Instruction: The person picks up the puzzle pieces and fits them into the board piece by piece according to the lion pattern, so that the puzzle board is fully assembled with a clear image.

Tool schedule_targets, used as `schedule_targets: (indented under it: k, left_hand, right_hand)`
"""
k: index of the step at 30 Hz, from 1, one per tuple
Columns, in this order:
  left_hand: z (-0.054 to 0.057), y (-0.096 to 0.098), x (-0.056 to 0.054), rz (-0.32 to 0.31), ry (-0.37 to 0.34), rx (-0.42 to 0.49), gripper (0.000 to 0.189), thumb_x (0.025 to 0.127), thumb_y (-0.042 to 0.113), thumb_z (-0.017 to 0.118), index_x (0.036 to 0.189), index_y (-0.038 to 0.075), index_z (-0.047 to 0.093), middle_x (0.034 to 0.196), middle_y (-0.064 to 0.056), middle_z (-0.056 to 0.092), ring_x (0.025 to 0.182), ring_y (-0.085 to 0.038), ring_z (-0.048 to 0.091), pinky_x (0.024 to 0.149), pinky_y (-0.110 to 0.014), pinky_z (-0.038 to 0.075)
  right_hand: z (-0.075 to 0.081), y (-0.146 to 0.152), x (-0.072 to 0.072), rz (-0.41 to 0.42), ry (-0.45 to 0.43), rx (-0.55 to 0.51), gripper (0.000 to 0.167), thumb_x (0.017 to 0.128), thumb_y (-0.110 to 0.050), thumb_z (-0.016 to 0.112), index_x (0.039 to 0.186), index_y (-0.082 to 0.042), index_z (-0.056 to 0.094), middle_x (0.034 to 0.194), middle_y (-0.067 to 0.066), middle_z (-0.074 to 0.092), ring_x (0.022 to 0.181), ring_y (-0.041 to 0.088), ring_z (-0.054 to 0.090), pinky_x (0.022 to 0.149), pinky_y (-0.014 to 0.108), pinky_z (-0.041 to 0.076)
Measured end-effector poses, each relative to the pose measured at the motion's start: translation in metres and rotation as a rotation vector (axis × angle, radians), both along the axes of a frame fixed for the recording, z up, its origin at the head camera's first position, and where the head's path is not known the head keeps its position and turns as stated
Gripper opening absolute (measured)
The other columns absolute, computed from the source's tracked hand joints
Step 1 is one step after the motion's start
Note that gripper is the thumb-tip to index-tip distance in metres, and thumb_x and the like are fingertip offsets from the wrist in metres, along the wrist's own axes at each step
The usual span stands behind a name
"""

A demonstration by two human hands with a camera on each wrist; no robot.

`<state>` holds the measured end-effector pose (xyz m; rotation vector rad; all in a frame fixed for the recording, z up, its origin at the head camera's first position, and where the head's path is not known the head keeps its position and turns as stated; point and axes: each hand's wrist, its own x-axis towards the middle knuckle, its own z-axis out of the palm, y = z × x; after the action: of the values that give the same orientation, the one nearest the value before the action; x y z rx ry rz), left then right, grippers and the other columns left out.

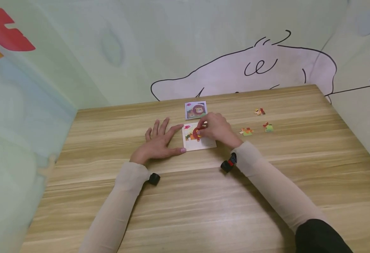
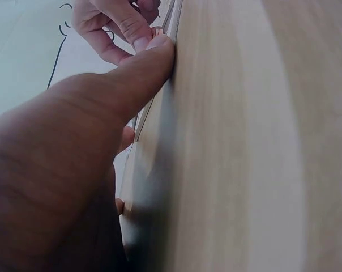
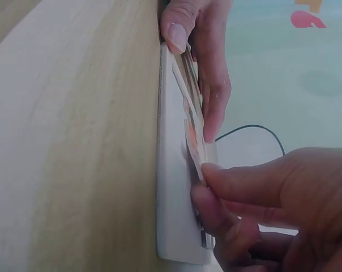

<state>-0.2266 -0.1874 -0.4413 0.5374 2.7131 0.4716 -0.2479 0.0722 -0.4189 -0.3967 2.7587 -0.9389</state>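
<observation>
A white puzzle tray lies on the table, its left part filled with joined jigsaw pieces showing a plant and part of a lion. My left hand rests at its left edge with fingers spread; thumb and index fingertip touch the edge. Over the tray's middle, my right hand pinches a jigsaw piece between thumb and fingers. In the right wrist view that piece tilts against the tray's surface; whether it sits in its slot I cannot tell. My fingers hide part of the picture in the head view.
Just behind the tray lies a lion picture card. To the right are three loose jigsaw pieces: one farther back, one nearer piece and a green-and-red piece. A painted wall borders the wooden table.
</observation>
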Motion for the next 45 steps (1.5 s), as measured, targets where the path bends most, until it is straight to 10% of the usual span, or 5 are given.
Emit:
schedule_targets:
  k: [15,27,45]
  left_hand:
    - [0.007,0.002,0.004,-0.001,-0.007,0.016,0.095,0.093,0.075,0.064,0.170,0.044,0.020,0.182,-0.015,-0.014,0.165,-0.048,-0.023,0.127,-0.076,-0.010]
    - [0.000,0.000,-0.001,0.021,-0.015,-0.005,0.094,0.092,0.074,0.066,0.169,0.048,0.018,0.183,-0.009,-0.017,0.166,-0.044,-0.026,0.128,-0.073,-0.010]
    - [0.002,0.001,0.003,0.005,0.000,0.002,0.096,0.091,0.079,0.064,0.170,0.047,0.019,0.183,-0.011,-0.016,0.166,-0.045,-0.024,0.127,-0.075,-0.010]
  right_hand:
    - [-0.004,-0.001,0.004,-0.076,-0.023,0.029,0.020,0.095,-0.027,0.084,0.104,-0.012,0.073,0.100,0.007,0.071,0.083,0.022,0.054,0.067,0.030,0.038]
    - [-0.017,0.028,0.003,-0.069,0.105,-0.202,0.021,0.103,-0.029,0.072,0.107,-0.009,0.073,0.068,0.004,0.067,0.053,0.014,0.053,0.051,0.027,0.039]
    - [-0.010,0.136,-0.014,-0.262,0.153,-0.124,0.032,0.105,-0.023,0.060,0.126,-0.003,0.074,0.122,0.028,0.075,0.112,0.041,0.063,0.083,0.041,0.044]
